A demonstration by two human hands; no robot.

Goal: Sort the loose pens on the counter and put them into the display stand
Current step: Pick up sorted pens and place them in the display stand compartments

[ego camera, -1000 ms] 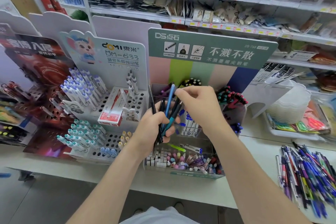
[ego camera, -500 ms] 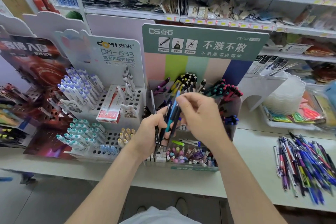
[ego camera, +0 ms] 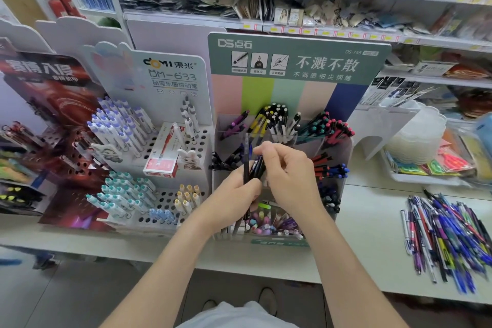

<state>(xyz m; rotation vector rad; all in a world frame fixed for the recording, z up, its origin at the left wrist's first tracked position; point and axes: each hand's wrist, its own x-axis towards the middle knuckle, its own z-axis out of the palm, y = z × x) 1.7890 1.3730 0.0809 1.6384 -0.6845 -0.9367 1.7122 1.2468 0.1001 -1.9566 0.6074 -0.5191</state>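
My left hand (ego camera: 234, 197) grips a small bundle of dark pens (ego camera: 249, 165) upright in front of the tiered display stand (ego camera: 295, 61). My right hand (ego camera: 290, 173) curls over the top of the same bundle, its fingertips pinching the pens. The stand's clear compartments hold purple, yellow, black-and-white, teal and red pens (ego camera: 335, 130) sorted by colour. A heap of loose pens (ego camera: 447, 231) in mixed colours lies on the white counter (ego camera: 372, 237) at the right.
To the left stands a white peg-hole pen display (ego camera: 170, 74) with a red pen box (ego camera: 162, 157). A clear plastic tray of bright items (ego camera: 431, 165) sits at the far right, and stocked shelves (ego camera: 292, 10) rise behind.
Both hands have dropped lower in front of the stand and closer together. The light blue pens that stuck out of the bundle are no longer seen; only dark pens show.
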